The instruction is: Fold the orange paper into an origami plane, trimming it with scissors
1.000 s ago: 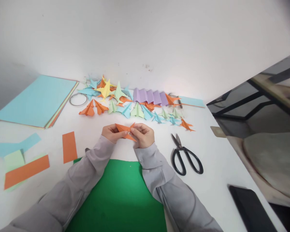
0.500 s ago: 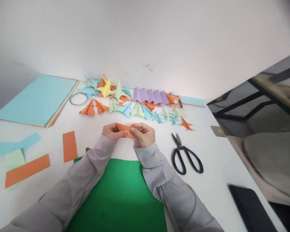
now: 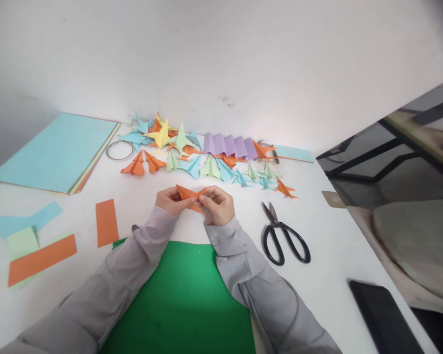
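Observation:
An orange folded paper piece [image 3: 189,193] is pinched between both hands over the white table [image 3: 332,231]. My left hand [image 3: 172,201] grips its left end with fingers closed. My right hand [image 3: 217,205] pinches its right end, fingers curled on the folds. Both wrists rest just beyond a green sheet [image 3: 184,300] lying near the table's front edge. Part of the orange piece is hidden by my fingers.
Several folded paper shapes [image 3: 192,152] and a purple pleated strip [image 3: 229,146] line the back. Black scissors [image 3: 284,236] lie right of my hands. A stack of coloured sheets [image 3: 55,155], a tape ring [image 3: 120,150], orange strips [image 3: 107,222] and offcuts lie left. A black phone [image 3: 384,319] lies front right.
My fingers have shifted slightly on the orange piece, and its lower right point is now more covered by my right hand. Nothing else has moved.

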The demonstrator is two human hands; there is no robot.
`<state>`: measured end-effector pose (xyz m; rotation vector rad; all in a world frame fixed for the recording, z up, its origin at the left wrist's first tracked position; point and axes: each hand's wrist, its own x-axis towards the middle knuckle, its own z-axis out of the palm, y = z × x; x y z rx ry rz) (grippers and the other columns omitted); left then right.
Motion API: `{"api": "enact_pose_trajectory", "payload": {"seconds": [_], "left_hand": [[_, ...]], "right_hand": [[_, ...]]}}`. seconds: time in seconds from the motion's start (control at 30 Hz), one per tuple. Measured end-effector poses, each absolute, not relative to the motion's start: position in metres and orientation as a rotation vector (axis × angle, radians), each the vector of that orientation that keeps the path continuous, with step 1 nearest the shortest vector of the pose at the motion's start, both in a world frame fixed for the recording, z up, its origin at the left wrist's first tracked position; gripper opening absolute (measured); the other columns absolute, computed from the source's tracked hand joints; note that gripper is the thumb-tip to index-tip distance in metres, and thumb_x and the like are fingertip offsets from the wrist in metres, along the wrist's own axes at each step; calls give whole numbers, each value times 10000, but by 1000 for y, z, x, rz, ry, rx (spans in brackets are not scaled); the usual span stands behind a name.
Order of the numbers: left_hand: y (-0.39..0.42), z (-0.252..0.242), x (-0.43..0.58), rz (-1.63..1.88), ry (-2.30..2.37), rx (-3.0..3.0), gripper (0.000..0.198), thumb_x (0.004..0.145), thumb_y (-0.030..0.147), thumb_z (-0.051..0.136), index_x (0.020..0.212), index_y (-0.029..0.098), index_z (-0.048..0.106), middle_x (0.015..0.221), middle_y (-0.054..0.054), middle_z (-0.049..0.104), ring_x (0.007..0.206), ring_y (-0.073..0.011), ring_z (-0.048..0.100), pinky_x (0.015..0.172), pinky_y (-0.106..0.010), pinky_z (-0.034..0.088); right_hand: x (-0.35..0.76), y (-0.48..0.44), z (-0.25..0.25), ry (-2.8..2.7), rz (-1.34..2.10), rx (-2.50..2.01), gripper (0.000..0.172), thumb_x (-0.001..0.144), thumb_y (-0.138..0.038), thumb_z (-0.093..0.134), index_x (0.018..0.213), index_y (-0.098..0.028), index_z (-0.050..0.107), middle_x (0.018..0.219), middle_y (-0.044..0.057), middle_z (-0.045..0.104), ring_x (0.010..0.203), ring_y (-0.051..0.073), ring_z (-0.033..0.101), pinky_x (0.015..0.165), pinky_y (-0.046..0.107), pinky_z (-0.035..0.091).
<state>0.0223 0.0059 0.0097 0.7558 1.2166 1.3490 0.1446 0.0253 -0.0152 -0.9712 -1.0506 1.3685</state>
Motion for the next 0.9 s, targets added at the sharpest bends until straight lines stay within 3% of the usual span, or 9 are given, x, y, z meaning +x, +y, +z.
{"api": "enact_pose_trajectory", "payload": {"seconds": [0.13, 0.7, 0.9], "left_hand": [[7, 8, 20, 1350, 1169, 736, 235, 457, 202, 791, 647, 116, 684, 566, -12, 665, 485, -112, 574, 486, -229, 463], [7, 8, 17, 1284, 1171, 728, 265, 447, 246, 805, 642, 121, 676, 526, 2, 635, 447, -101, 540, 452, -227, 430], [7, 12, 18, 1327, 1154, 706, 245, 448, 221, 802, 634, 124, 675, 517, 13, 629, 431, -86, 524, 440, -212, 424]], "right_hand": [[141, 22, -13, -1085, 1333, -988, 210, 638, -330, 720, 598, -172, 587, 479, -32, 566, 433, 78, 455, 436, 221, 354], [141, 24, -17, -1005, 1453, -945, 223, 627, -328, 718, 553, -180, 569, 494, -28, 580, 478, 101, 501, 504, 254, 395], [142, 21, -15, -1285, 1286, -1061, 315, 686, -432, 653, 550, -180, 521, 455, -38, 497, 429, 79, 377, 417, 229, 278]]}}
